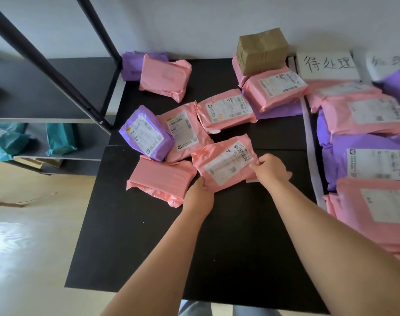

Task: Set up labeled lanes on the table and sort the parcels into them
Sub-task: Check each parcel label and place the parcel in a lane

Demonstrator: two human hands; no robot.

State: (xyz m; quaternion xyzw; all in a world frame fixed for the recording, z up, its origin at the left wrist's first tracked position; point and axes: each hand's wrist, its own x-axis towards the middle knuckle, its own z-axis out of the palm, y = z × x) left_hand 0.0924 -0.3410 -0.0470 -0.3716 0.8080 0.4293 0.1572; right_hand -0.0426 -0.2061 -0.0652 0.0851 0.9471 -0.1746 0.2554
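Item: pink parcel (224, 164), soft, likely light, slippery film; my left hand (197, 196) and right hand (270, 168) pinch opposite edges, best hold.

A white sign (326, 65) at upper right reads 待处理; the second sign (387, 62) beside it is too blurred. On the centre pink parcel (201, 160), the label (228, 164) shows a barcode and a number starting 105.
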